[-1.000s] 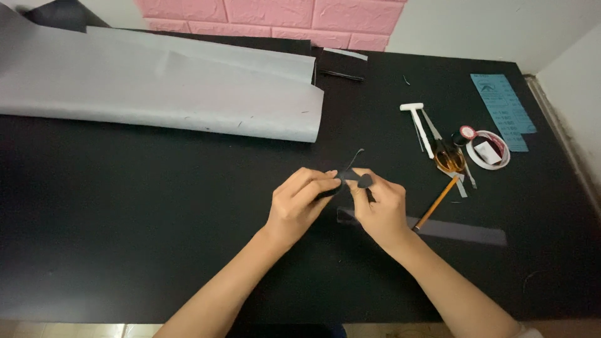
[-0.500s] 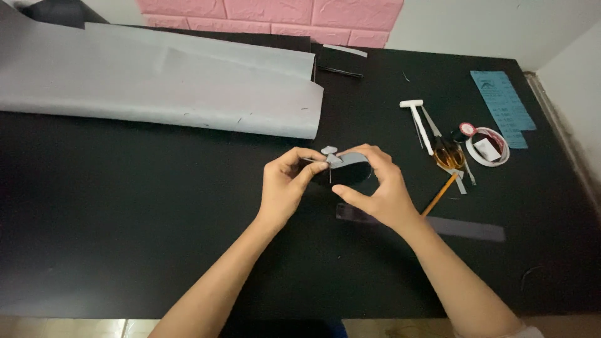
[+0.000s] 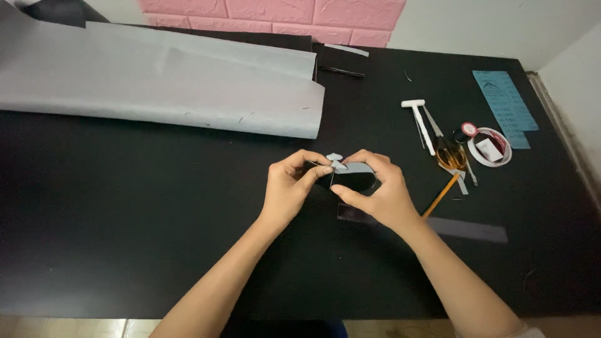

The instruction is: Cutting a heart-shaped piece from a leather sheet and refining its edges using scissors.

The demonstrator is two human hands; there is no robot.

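Reading from left to right: a large grey sheet (image 3: 163, 81) lies folded across the far left of the black table (image 3: 94, 219), well apart from my hands and clear of them. My left hand (image 3: 289, 188) comes next, near the middle of the table, its thumb and forefinger closed in a pinch on the left end of a small piece of black material (image 3: 350, 181), with a little grey scrap (image 3: 336, 161) held at the pinch point; I cannot tell whether the scrap is attached to the piece or only lying against it. My right hand (image 3: 379, 194) cups the same piece from its right side, fingers curled over the top edge and thumb beneath, so it too is closed on it. The piece sits between the two hands, raised just above the table, its long axis running roughly left to right; both hands touch it, the left at the working end. Just below the right hand a dark strip (image 3: 432, 224) lies flat on the table, running off to the right. Further right lie an orange pencil (image 3: 441, 195), scissors (image 3: 449, 153), a white T-shaped tool (image 3: 421, 116) and a roll of tape (image 3: 491, 147), near one another and apart from the hands. A blue card (image 3: 504, 106) lies at the far right edge. Nothing stands between the fingers and the piece.
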